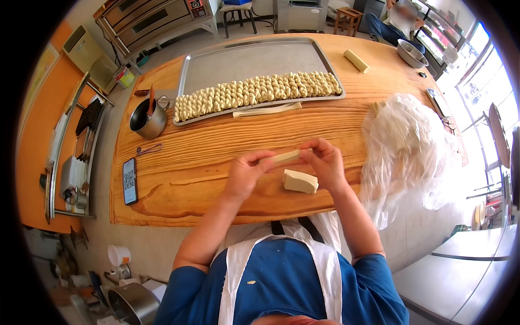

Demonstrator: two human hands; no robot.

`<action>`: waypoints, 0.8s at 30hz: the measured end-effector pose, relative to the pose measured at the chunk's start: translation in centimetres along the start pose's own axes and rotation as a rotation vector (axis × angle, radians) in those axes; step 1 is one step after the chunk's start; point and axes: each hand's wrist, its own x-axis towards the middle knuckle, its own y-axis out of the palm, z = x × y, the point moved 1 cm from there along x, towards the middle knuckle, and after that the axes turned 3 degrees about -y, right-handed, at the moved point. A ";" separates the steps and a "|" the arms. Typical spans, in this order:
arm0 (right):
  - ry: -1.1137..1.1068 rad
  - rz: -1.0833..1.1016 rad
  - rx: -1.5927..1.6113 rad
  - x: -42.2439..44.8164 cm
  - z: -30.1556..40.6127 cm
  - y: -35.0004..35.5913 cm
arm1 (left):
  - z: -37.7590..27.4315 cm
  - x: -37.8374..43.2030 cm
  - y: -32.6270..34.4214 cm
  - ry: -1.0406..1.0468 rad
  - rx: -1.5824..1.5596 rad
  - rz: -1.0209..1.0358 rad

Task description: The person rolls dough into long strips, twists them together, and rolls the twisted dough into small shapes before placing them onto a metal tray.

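Between my two hands a short strip of dough [285,157] is held above the wooden table [195,162]. My left hand [246,170] pinches its left end between thumb and fingers. At the other end, my right hand [325,162] grips the strip the same way. Just below it on the wood lies a thick block of dough [300,181], close to my right wrist. Farther off, a metal baking tray [252,59] carries a row of many twisted dough pieces [260,91] along its near side. One long flat dough strip [268,109] rests against the tray's near edge.
A steel pot [149,122] with a brush in it and a phone [130,181] are on the left. To the right, clear plastic [406,142] covers some dough. A dough roll [356,61] and metal bowl [412,54] lie farther back. A person [400,20] sits beyond the table.
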 end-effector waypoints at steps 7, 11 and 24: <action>-0.001 -0.179 -0.013 2.6 -1.3 -6.6 | -1.3 -0.6 -10.5 -0.090 0.054 -0.388; -0.019 -0.093 -0.268 7.6 -4.2 -5.7 | 1.6 4.6 -10.7 0.249 0.525 -0.398; -0.278 -0.289 -1.237 14.7 -5.8 -4.7 | 2.0 11.6 -9.6 0.408 1.340 -0.657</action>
